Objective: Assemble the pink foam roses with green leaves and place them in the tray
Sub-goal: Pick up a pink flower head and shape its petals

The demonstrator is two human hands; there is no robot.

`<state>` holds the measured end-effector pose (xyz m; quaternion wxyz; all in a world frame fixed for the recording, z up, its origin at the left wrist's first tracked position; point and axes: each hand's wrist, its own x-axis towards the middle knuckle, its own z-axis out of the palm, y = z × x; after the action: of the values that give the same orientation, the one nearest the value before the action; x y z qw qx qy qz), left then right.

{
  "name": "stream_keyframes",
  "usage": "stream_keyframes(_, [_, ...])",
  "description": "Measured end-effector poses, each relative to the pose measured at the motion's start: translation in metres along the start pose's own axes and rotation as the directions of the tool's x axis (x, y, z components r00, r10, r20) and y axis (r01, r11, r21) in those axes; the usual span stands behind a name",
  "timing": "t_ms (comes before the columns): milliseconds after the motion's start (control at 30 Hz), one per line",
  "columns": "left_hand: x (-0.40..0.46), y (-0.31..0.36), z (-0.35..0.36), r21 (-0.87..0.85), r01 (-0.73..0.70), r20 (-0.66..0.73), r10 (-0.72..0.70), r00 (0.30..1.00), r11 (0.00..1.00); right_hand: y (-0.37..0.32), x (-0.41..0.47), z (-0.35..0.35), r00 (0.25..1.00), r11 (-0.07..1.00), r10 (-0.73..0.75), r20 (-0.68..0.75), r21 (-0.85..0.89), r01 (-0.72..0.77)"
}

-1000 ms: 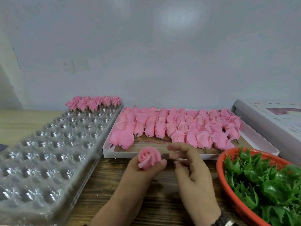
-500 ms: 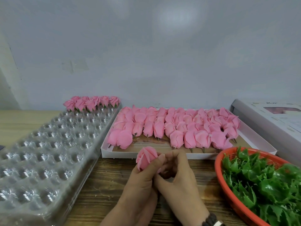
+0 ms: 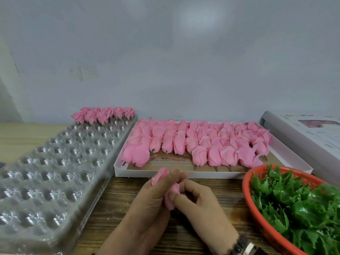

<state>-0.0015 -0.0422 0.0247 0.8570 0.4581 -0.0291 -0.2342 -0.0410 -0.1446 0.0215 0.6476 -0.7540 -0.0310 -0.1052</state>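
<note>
**Between my hands, one rose being readied for its leaf**

Over the wooden table (image 3: 117,214), just in front of the white box (image 3: 287,153) of loose blooms, I hold a single pink foam rose (image 3: 170,196) with both hands pressed close together. My left hand (image 3: 152,203) wraps it from the left, thumb lying along the petals, and my right hand (image 3: 197,201) pinches its lower side with curled fingers. Both hands are clamped on the same flower; neither is free.

The rose lies tilted, its long axis running from lower right up to upper left. Its petal end (image 3: 161,175) sticks out past my left thumb, pointing up and away toward the box. The stem end points down toward me, hidden between my palms, so I cannot tell whether a stem pin shows.

I judge this to be the shaping step: I am working the petals, and no green leaf is on this rose yet. Next, my right hand needs to let go, reach to the orange basket (image 3: 247,192) and pick one green leaf (image 3: 294,199), then fit it onto the stem end while my left hand steadies the bloom.

Only then does the rose go into the clear tray (image 3: 55,172), where one far row of finished roses (image 3: 104,115) stands and most cups are unfilled.
</note>
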Motion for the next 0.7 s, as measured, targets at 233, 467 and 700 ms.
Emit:
stream_keyframes(233, [-0.001, -0.002, 0.004, -0.094, -0.059, -0.025, 0.057, 0.998, 0.994, -0.003, -0.004, 0.006, 0.999, 0.999, 0.022, -0.042, 0.030, -0.021])
stream_keyframes(467, [-0.001, -0.002, 0.000, 0.019, -0.056, 0.000, 0.056, 0.998, 0.998, -0.001, -0.001, 0.003, 0.998, 0.999, 0.027, -0.053, 0.032, -0.025])
stream_keyframes(700, [0.003, 0.000, -0.005, 0.095, -0.122, -0.030, 0.125, 0.992, 0.988, -0.001, -0.002, 0.000, 0.989, 0.978, 0.111, 0.102, 0.168, -0.127])
